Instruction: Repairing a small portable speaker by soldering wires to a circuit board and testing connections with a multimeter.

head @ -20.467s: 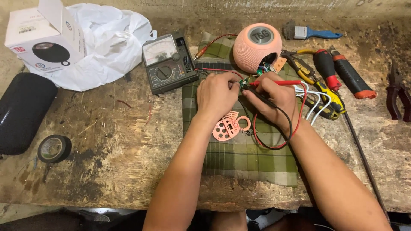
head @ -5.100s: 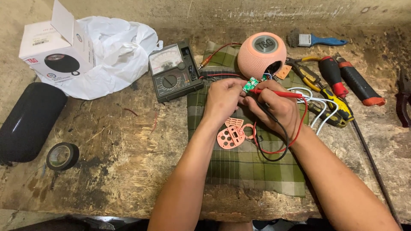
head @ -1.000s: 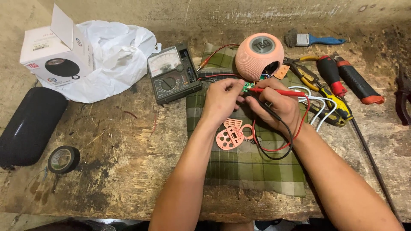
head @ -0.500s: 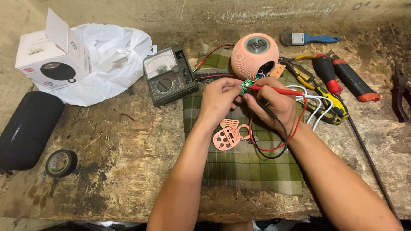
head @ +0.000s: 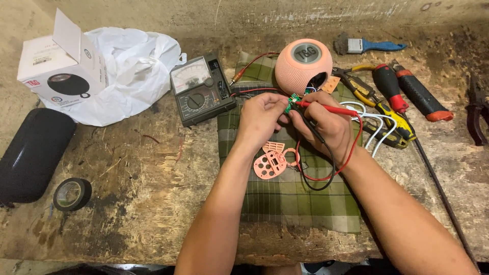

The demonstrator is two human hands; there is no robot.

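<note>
Both forearms come in from the lower edge and meet over the green checked cloth (head: 285, 198), which lies on the worn wooden workbench (head: 137, 203). The left hand (head: 260, 119) is turned palm down, its fingers curled, and the thumb and forefinger are pressed together on a small green circuit board (head: 292, 100). The right hand (head: 328, 125) is bent inward at the wrist and pinches the thin red test probe (head: 326, 108), with the tip of the probe touching the small board. A black probe lead (head: 318, 137) also passes under this hand, and the red wire (head: 351, 153) makes a loop down on the cloth.

The board is held just in front of the round salmon-pink speaker shell (head: 303, 63), at its open side. A pink plastic grille piece with holes (head: 269, 163) lies on the cloth below the hands. The black analogue meter with a dial (head: 201, 91) stands to the left of the cloth.
</note>
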